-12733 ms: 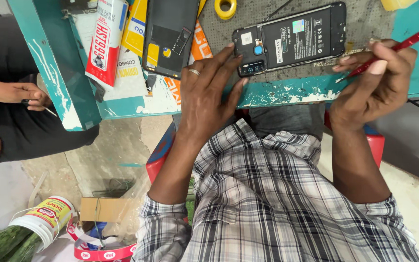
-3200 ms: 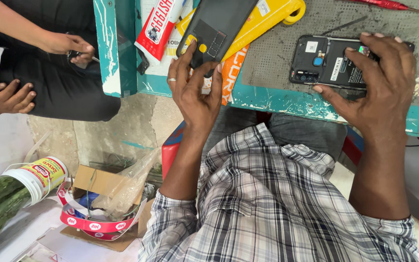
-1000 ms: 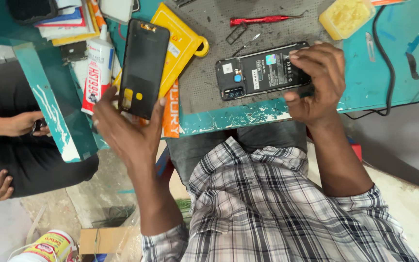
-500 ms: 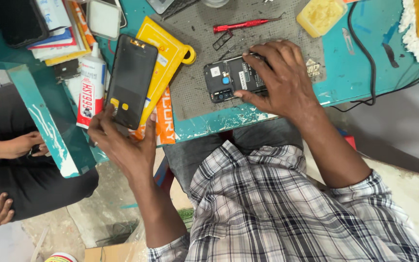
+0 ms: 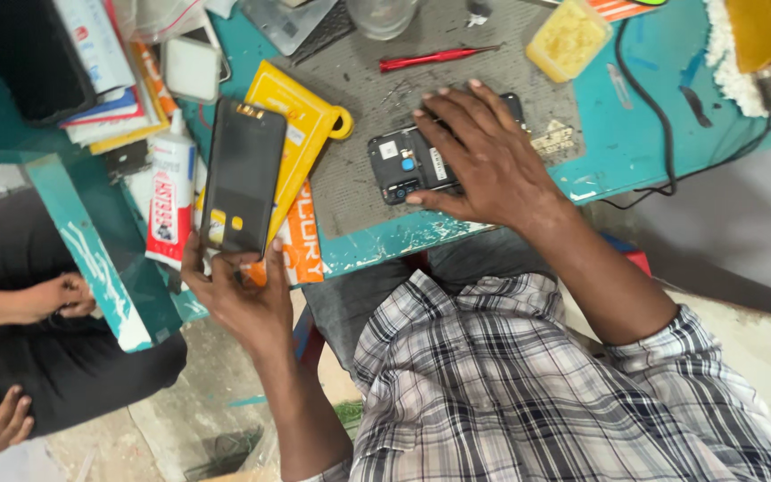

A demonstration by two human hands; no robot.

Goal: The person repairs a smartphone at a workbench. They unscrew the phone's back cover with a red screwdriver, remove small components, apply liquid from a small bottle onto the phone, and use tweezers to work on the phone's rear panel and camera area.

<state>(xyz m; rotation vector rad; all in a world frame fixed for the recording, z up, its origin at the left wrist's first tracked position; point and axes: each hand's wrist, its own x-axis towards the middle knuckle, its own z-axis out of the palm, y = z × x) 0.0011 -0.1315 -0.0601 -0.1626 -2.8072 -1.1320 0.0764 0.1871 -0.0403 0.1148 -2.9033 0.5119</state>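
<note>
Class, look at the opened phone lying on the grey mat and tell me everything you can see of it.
The opened phone lies flat on the grey mat, back cover off. Its dark inner frame shows a small white label, a round blue part and camera openings at its left end. The right hand rests on it, palm down, fingers spread, hiding most of its length. It looks like plastic and metal; finer parts are too small to tell.

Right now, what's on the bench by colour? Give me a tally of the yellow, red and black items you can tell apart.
Yellow: 3 - flat case, sponge box, device at the corner
Red: 1 - screwdriver
Black: 2 - back cover in the left hand, opened phone under the right hand
Total: 6
</note>
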